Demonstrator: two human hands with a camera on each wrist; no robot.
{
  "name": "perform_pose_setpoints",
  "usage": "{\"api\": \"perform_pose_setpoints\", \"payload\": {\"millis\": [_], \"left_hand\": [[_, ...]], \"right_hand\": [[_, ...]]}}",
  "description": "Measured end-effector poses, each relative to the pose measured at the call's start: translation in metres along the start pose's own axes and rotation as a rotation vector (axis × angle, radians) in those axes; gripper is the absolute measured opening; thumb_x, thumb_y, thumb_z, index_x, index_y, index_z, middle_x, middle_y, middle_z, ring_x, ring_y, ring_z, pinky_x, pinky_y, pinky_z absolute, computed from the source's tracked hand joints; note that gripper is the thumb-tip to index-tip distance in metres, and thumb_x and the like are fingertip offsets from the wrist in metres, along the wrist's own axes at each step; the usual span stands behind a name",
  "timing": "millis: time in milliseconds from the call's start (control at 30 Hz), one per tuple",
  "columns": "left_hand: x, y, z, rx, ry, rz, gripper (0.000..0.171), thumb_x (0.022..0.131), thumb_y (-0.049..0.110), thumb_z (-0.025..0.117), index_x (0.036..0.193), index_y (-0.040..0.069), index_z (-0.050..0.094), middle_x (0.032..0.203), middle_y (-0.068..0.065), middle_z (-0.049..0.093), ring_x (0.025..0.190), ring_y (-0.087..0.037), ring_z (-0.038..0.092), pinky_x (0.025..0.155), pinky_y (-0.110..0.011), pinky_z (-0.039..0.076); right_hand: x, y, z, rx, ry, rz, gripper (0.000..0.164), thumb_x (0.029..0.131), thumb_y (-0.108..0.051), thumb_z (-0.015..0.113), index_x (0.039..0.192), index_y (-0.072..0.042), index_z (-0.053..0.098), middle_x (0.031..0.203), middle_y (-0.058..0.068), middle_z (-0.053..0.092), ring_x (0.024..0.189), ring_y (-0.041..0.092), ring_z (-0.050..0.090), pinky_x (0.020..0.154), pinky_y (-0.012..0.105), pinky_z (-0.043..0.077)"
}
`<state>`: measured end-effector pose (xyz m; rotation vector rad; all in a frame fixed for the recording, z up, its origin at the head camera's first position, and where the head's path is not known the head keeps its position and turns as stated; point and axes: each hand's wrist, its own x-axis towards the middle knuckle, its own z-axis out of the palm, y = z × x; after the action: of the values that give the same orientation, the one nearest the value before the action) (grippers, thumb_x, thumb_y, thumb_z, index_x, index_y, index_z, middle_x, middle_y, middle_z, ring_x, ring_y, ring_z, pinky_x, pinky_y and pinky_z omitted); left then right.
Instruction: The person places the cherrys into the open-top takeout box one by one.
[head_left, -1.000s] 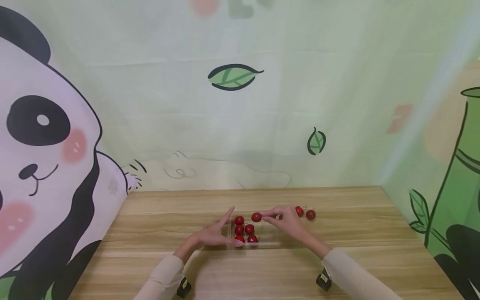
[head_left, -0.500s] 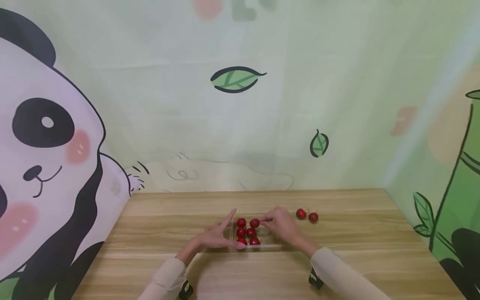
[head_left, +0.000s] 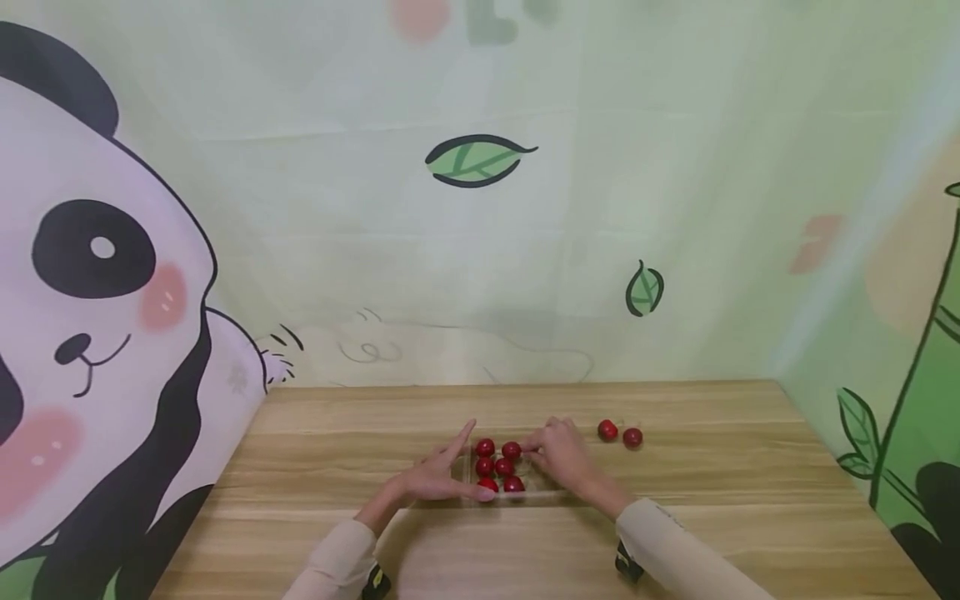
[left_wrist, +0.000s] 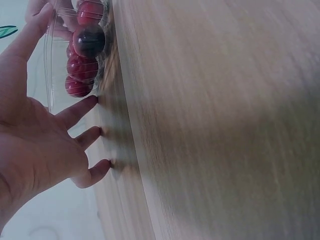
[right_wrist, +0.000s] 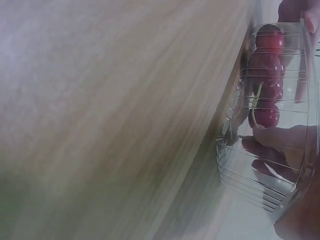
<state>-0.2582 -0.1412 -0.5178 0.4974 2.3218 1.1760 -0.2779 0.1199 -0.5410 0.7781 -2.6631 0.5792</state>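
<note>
A clear plastic box (head_left: 546,495) lies on the table with several red cherries (head_left: 485,467) in its left part. My left hand (head_left: 433,477) spans the box's left end, fingers spread and mostly straight, the thumb on the near rim. In the left wrist view its other fingertips (left_wrist: 95,100) reach down beside the end wall. My right hand (head_left: 564,457) reaches inside the box, its curled fingertips at the back-row cherry (head_left: 512,450). Through the clear wall in the right wrist view, those fingers (right_wrist: 275,137) meet a cherry with a green stem (right_wrist: 256,102).
Two loose cherries, one (head_left: 607,431) beside the other (head_left: 633,437), lie on the wooden table (head_left: 337,417) to the right, behind my right hand. A printed panda-and-leaf cloth (head_left: 480,250) hangs behind the table's back edge.
My right hand has moved left and down into the box, bringing its cherry from above the rim to the back row beside the others. The left hand keeps its place at the box's end.
</note>
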Motion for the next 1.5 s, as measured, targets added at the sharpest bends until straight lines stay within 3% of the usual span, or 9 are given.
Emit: {"api": "perform_pose_setpoints", "payload": {"millis": [300, 500, 633, 800, 1067, 1233, 1500], "left_hand": [[-0.001, 0.002, -0.001, 0.002, 0.004, -0.003, 0.126, 0.080, 0.054, 0.083, 0.166, 0.026, -0.005, 0.165, -0.027, 0.027, 0.152, -0.052, 0.023, 0.118, -0.074, 0.022], [-0.002, 0.003, -0.001, 0.011, -0.004, -0.010, 0.125, 0.080, 0.055, 0.082, 0.165, 0.031, -0.006, 0.166, -0.025, 0.027, 0.153, -0.053, 0.020, 0.118, -0.075, 0.021], [0.000, 0.001, 0.000, 0.019, -0.008, -0.012, 0.125, 0.080, 0.058, 0.081, 0.165, 0.033, -0.006, 0.166, -0.024, 0.027, 0.153, -0.052, 0.019, 0.118, -0.075, 0.021], [0.002, 0.001, -0.001, 0.024, -0.019, -0.007, 0.126, 0.079, 0.059, 0.081, 0.165, 0.033, -0.007, 0.167, -0.024, 0.027, 0.154, -0.052, 0.018, 0.118, -0.075, 0.019], [0.004, -0.002, -0.002, 0.028, -0.025, -0.009, 0.126, 0.080, 0.057, 0.081, 0.165, 0.030, -0.007, 0.166, -0.022, 0.029, 0.154, -0.051, 0.017, 0.119, -0.076, 0.017], [0.004, -0.003, -0.002, 0.024, -0.026, 0.001, 0.125, 0.081, 0.054, 0.081, 0.165, 0.029, -0.007, 0.165, -0.023, 0.030, 0.154, -0.051, 0.018, 0.119, -0.075, 0.018], [0.004, -0.002, -0.002, -0.001, -0.028, -0.003, 0.126, 0.080, 0.055, 0.082, 0.165, 0.029, -0.006, 0.165, -0.025, 0.029, 0.155, -0.050, 0.018, 0.120, -0.074, 0.017]], "right_hand": [[0.000, 0.001, -0.005, 0.105, -0.003, -0.010, 0.007, 0.084, -0.008, 0.081, 0.090, -0.010, 0.083, 0.083, 0.002, 0.080, 0.073, 0.011, 0.060, 0.066, 0.021, 0.049], [-0.003, 0.004, -0.014, 0.162, -0.042, -0.063, 0.009, 0.088, -0.008, 0.077, 0.095, -0.009, 0.082, 0.088, 0.001, 0.080, 0.079, 0.013, 0.064, 0.073, 0.027, 0.054], [-0.006, 0.012, -0.026, 0.292, -0.095, -0.078, 0.012, 0.091, -0.006, 0.074, 0.101, -0.006, 0.080, 0.094, 0.005, 0.080, 0.085, 0.017, 0.067, 0.077, 0.030, 0.056], [-0.011, 0.027, -0.048, 0.403, -0.114, -0.023, 0.015, 0.094, -0.007, 0.072, 0.106, -0.003, 0.079, 0.100, 0.008, 0.080, 0.086, 0.013, 0.070, 0.071, 0.023, 0.055], [-0.021, 0.063, -0.081, 0.414, -0.104, 0.061, 0.017, 0.095, -0.007, 0.070, 0.109, -0.002, 0.078, 0.104, 0.011, 0.079, 0.084, 0.005, 0.066, 0.070, 0.021, 0.055], [-0.031, 0.086, -0.098, 0.382, -0.103, 0.140, 0.018, 0.096, -0.005, 0.069, 0.110, -0.001, 0.077, 0.108, 0.016, 0.078, 0.079, 0.014, 0.068, 0.065, 0.021, 0.055], [-0.045, 0.120, -0.112, 0.289, -0.035, 0.172, 0.015, 0.092, 0.000, 0.071, 0.105, 0.003, 0.077, 0.105, 0.018, 0.078, 0.086, 0.020, 0.074, 0.071, 0.023, 0.057]]}}
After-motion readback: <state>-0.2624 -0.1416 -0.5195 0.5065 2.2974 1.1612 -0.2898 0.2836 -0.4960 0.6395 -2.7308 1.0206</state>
